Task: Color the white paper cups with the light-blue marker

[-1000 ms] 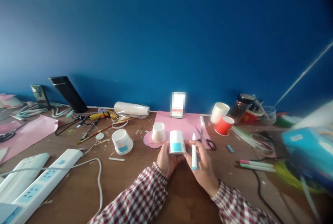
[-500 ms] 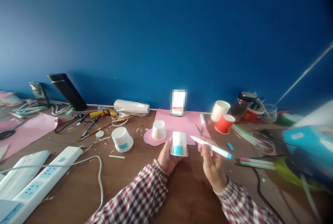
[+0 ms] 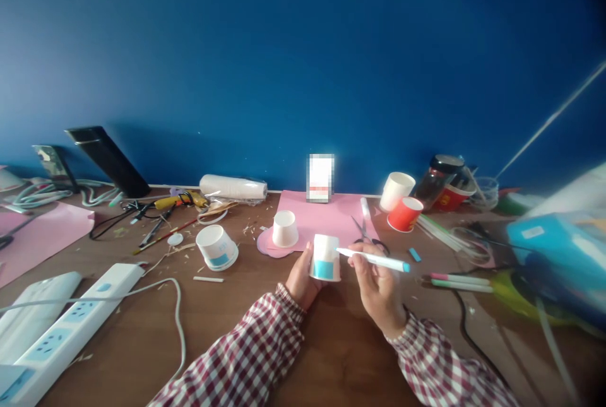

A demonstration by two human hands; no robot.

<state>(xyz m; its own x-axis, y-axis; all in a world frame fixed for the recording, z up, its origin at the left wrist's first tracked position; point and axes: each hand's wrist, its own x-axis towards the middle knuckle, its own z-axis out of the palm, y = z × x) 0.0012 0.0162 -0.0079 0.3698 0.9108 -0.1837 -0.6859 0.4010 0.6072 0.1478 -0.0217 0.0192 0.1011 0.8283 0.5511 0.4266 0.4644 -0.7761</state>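
My left hand (image 3: 302, 279) holds an upside-down white paper cup (image 3: 326, 257) with a blue patch low on its side. Between the fingers of my right hand (image 3: 379, 290) is a white marker (image 3: 379, 260) with a blue end. Its tip is at the cup's right side; I cannot tell whether it touches. Just behind the held cup, a plain white paper cup (image 3: 285, 229) stands upside down on pink paper. Farther left is another white cup (image 3: 216, 247) with a blue patch. Scissors (image 3: 363, 233) lie behind my right hand.
Pink paper (image 3: 312, 211) lies under an upright, blurred-out bright object (image 3: 320, 178) by the blue wall. A red cup (image 3: 405, 214), felt pens (image 3: 461, 282) and a blue package (image 3: 553, 243) are on the right. A power strip (image 3: 71, 331) with a cable lies on the left.
My right hand has brought the marker left, its tip now at the cup's side. The whole view has shifted slightly, and more of the scissors shows.
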